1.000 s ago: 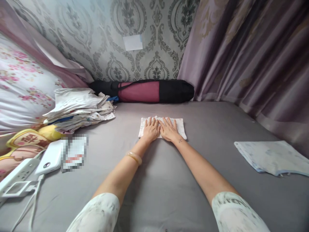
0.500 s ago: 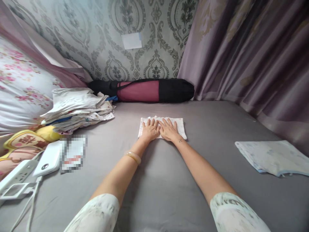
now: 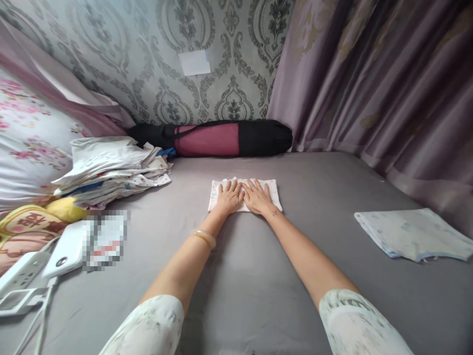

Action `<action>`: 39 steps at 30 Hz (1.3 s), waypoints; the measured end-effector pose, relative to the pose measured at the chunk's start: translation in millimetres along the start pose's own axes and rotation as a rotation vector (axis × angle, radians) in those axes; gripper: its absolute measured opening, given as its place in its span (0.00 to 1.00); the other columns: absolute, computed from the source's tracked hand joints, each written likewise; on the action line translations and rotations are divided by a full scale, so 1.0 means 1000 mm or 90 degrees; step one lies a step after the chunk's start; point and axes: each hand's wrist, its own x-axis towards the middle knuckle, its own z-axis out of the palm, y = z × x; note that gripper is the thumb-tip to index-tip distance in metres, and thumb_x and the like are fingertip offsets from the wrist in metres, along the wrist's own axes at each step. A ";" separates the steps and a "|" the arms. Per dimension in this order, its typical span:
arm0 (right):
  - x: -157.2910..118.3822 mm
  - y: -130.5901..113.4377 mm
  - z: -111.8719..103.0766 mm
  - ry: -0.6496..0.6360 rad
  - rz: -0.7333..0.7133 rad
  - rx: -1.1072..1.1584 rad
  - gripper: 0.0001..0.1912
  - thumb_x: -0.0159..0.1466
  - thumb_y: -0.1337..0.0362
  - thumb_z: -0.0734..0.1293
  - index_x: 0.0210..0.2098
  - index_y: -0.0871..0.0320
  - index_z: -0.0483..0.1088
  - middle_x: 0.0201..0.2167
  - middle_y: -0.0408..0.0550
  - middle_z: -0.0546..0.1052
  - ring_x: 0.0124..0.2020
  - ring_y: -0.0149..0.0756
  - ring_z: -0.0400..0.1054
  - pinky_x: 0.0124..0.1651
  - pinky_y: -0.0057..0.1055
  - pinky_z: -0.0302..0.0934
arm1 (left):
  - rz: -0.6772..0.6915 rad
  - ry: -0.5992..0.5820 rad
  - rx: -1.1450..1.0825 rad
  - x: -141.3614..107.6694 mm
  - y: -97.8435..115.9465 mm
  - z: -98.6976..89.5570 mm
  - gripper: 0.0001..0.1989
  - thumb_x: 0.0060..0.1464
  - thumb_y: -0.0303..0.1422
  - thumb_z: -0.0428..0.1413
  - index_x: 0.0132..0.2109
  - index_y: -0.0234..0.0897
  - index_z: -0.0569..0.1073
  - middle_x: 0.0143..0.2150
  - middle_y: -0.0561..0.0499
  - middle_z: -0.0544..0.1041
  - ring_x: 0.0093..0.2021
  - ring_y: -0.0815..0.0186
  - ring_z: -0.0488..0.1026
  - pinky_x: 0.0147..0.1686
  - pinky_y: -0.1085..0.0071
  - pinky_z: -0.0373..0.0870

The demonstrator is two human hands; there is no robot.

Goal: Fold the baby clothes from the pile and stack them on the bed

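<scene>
A small folded white cloth [image 3: 274, 190] lies flat on the grey sheet [image 3: 240, 276], in the middle of the view. My left hand [image 3: 229, 197] rests on its left part, palm down with the fingers spread. On its right part lies my right hand [image 3: 256, 197], also flat with fingers apart. The two hands touch or nearly touch at the cloth's centre. Neither one grips anything.
Folded clothes [image 3: 111, 167] are stacked at the left, near a power strip [image 3: 22, 271] and a white power bank [image 3: 68, 249]. A black and red long bag [image 3: 207, 139] lies along the wall. Another folded cloth [image 3: 414, 234] is at the right.
The view has turned slightly, so the surroundings sit a little further left in the picture. Both hands remain flat on the white cloth.
</scene>
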 end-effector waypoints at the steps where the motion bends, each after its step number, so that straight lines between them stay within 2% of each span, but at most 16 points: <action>1: 0.000 0.000 -0.001 0.000 0.001 0.001 0.29 0.69 0.61 0.50 0.69 0.54 0.52 0.71 0.48 0.52 0.72 0.47 0.38 0.68 0.59 0.33 | 0.000 -0.006 -0.002 0.000 0.000 -0.001 0.28 0.67 0.42 0.35 0.70 0.39 0.54 0.73 0.45 0.50 0.72 0.51 0.46 0.66 0.43 0.41; 5: 0.001 0.003 -0.005 -0.021 0.000 0.019 0.29 0.70 0.61 0.49 0.70 0.54 0.51 0.72 0.48 0.50 0.72 0.46 0.38 0.68 0.56 0.34 | 0.002 0.001 -0.010 -0.003 -0.002 -0.008 0.29 0.67 0.43 0.35 0.69 0.38 0.55 0.72 0.44 0.52 0.72 0.52 0.47 0.66 0.43 0.43; 10: 0.000 0.011 -0.004 0.049 0.076 -0.016 0.30 0.71 0.60 0.49 0.70 0.61 0.50 0.72 0.52 0.48 0.72 0.43 0.37 0.70 0.51 0.29 | -0.086 0.068 0.006 -0.012 -0.010 -0.008 0.30 0.67 0.45 0.37 0.69 0.35 0.57 0.71 0.39 0.56 0.71 0.51 0.48 0.67 0.44 0.39; 14: -0.001 0.014 0.003 0.040 0.098 -0.015 0.30 0.71 0.59 0.49 0.70 0.63 0.51 0.71 0.53 0.51 0.71 0.43 0.42 0.70 0.47 0.35 | -0.108 0.056 -0.012 -0.015 -0.014 -0.003 0.31 0.66 0.46 0.36 0.68 0.33 0.57 0.71 0.38 0.54 0.71 0.49 0.48 0.67 0.45 0.43; 21: -0.002 0.016 0.002 0.024 0.098 0.001 0.30 0.71 0.58 0.48 0.70 0.62 0.50 0.71 0.52 0.50 0.71 0.42 0.41 0.70 0.47 0.34 | -0.113 0.042 -0.030 -0.016 -0.013 -0.008 0.30 0.66 0.46 0.38 0.68 0.35 0.58 0.71 0.39 0.55 0.71 0.50 0.48 0.67 0.46 0.45; 26: -0.005 0.027 -0.004 0.064 0.152 -0.011 0.31 0.72 0.57 0.47 0.70 0.67 0.49 0.72 0.57 0.47 0.72 0.45 0.38 0.70 0.47 0.31 | -0.166 0.119 -0.008 -0.021 -0.023 -0.012 0.30 0.67 0.44 0.36 0.68 0.33 0.59 0.71 0.40 0.56 0.72 0.53 0.45 0.69 0.49 0.37; 32: -0.008 0.038 0.003 0.037 0.199 -0.014 0.33 0.71 0.57 0.48 0.69 0.73 0.49 0.71 0.60 0.48 0.72 0.48 0.38 0.70 0.45 0.34 | -0.200 0.022 -0.075 -0.022 -0.036 -0.010 0.32 0.66 0.45 0.35 0.70 0.29 0.54 0.72 0.39 0.50 0.72 0.53 0.47 0.68 0.53 0.44; 39: -0.008 0.038 0.001 0.020 0.201 0.007 0.33 0.71 0.56 0.47 0.69 0.72 0.49 0.71 0.59 0.47 0.72 0.46 0.36 0.70 0.45 0.35 | -0.199 0.009 -0.111 -0.021 -0.039 -0.012 0.32 0.66 0.45 0.35 0.70 0.31 0.54 0.73 0.39 0.49 0.72 0.52 0.45 0.68 0.51 0.44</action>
